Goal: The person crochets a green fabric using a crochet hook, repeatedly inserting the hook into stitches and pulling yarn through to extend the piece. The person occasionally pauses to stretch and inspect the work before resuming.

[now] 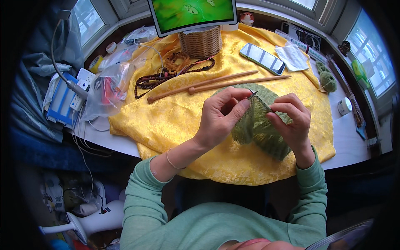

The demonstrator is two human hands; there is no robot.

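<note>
Over the yellow patterned cloth (175, 125), a piece of green knitted fabric (272, 140) hangs between my two hands. My left hand (223, 115) pinches the fabric's upper edge, where the dark tips of knitting needles (253, 93) show beside thumb and forefinger. At the upper right edge of the piece, my right hand (290, 117) grips it between thumb and fingers; what else the fingers hold is hidden. More green knit lies on the cloth behind the hands. Two thick wooden knitting needles (218, 82) lie beyond them.
Bead strings (150, 82) and a wicker basket (200, 42) below a screen (193, 14) stand farther back. A phone (262, 59), folded white tissue (292, 57), green yarn ball (328, 82) and white jar (344, 106) are at right. Plastic bags (107, 93) and power strips (79, 93) lie left.
</note>
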